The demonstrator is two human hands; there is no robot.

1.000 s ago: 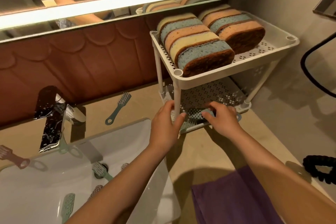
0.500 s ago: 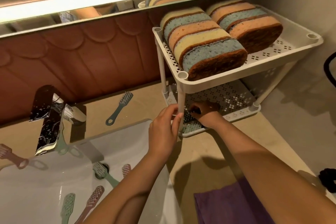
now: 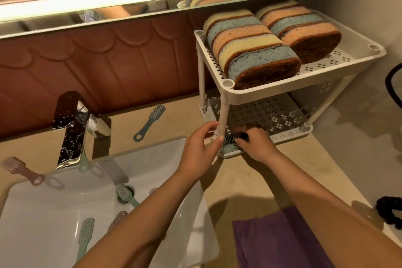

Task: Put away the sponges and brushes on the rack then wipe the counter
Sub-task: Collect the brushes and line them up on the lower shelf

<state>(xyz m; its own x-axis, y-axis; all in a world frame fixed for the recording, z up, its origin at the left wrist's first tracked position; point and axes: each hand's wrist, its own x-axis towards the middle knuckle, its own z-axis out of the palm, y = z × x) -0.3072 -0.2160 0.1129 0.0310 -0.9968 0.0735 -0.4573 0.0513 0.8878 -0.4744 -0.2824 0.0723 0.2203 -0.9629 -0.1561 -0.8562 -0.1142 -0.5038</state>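
A white two-tier rack stands on the beige counter. Its top shelf holds two rows of several blue, orange and yellow sponges. My right hand reaches into the front left corner of the lower shelf, fingers closed on a teal brush lying there. My left hand pinches the rack's front left leg. A teal brush lies on the counter behind the sink. A pink brush lies at the far left. Several more brushes lie in the white sink.
A chrome faucet stands behind the sink. A folded purple cloth lies on the counter near me. A black coiled cord sits at the right edge. A lit mirror and red tiled backsplash line the back wall.
My right hand has moved left along the lower shelf, bringing the teal brush into the front left corner. My left hand stays on the rack's leg. The view has shifted slightly.
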